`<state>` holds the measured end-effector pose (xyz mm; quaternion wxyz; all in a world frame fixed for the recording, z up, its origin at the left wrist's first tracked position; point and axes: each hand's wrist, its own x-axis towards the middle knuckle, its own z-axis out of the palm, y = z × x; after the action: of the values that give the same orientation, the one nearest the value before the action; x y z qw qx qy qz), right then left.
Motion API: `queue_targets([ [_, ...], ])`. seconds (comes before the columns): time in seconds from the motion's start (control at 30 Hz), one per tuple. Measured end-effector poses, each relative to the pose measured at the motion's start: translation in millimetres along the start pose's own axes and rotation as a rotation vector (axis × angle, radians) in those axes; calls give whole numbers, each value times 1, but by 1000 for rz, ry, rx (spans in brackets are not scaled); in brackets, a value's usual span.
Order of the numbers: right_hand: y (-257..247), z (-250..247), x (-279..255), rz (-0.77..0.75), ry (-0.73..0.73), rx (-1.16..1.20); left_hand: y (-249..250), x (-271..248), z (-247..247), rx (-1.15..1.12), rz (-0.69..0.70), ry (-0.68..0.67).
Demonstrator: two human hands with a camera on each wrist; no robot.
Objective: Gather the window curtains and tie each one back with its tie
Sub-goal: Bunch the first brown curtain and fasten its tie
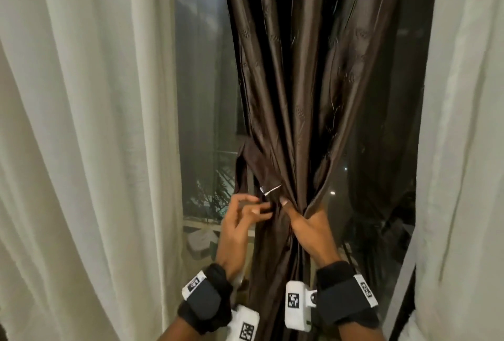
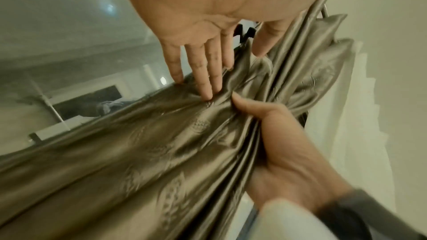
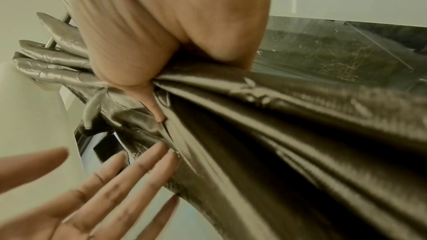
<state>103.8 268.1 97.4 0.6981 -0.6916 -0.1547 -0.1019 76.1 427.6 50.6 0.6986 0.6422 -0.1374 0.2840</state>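
Note:
A dark brown satin curtain (image 1: 294, 81) hangs in front of the window, gathered into a bundle at waist height. My right hand (image 1: 302, 218) grips that bundle, thumb in front and fingers hidden behind the folds; the right wrist view shows the same hand (image 3: 138, 46) clenched round the fabric (image 3: 277, 116). A matching brown tie strip (image 1: 246, 166) hangs in a loop at the curtain's left edge, with a small white tag (image 1: 270, 190) by it. My left hand (image 1: 259, 204) is just below the tie, its straight fingers (image 2: 205, 79) touching the folds (image 2: 138, 143) and holding nothing.
White sheer curtains hang on the left (image 1: 81, 122) and right (image 1: 469, 122). Between the left one and the brown curtain, bare window glass (image 1: 201, 81) shows a railing and plants outside. The curtain rod (image 3: 55, 37) is visible at the top.

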Motion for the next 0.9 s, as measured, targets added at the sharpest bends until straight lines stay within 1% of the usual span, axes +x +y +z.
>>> queue_targets([
  [0.03, 1, -1, -1, -1, -15, 4, 8, 7, -2, 18, 13, 68],
  [0.07, 3, -1, -2, 3, -33, 6, 15, 14, -4, 88, 58, 113],
  [0.1, 4, -1, -2, -6, -39, 7, 20, 21, -5, 147, 102, 142],
  [0.17, 7, 1, -2, -20, -41, 21, 31, 34, -6, 167, 139, 156],
  [0.27, 12, 0, 1, -17, -31, 14, 43, 53, -5, 95, 119, 184],
  [0.37, 8, 1, -2, 11, -23, 16, 54, 70, -6, 20, 28, 256],
  [0.43, 6, 6, -4, 9, -40, -3, 62, 75, -4, -125, -63, 211],
  [0.5, 3, 12, -6, 0, -69, -41, 69, 75, 0, -249, -95, 108],
  [0.57, 0, 18, -6, -42, -85, -84, 71, 74, 4, -275, -89, 16],
  [0.63, -5, 22, -6, -79, -112, -89, 67, 74, 8, -218, -70, -28],
  [0.73, -22, 25, -6, -106, -122, -19, 66, 77, 9, -178, -93, -22],
  [0.8, -35, 24, -4, -97, -134, 48, 67, 78, 7, -201, -109, -17],
  [0.9, -43, 22, 3, -38, -87, 114, 67, 75, 0, -214, -116, 72],
])
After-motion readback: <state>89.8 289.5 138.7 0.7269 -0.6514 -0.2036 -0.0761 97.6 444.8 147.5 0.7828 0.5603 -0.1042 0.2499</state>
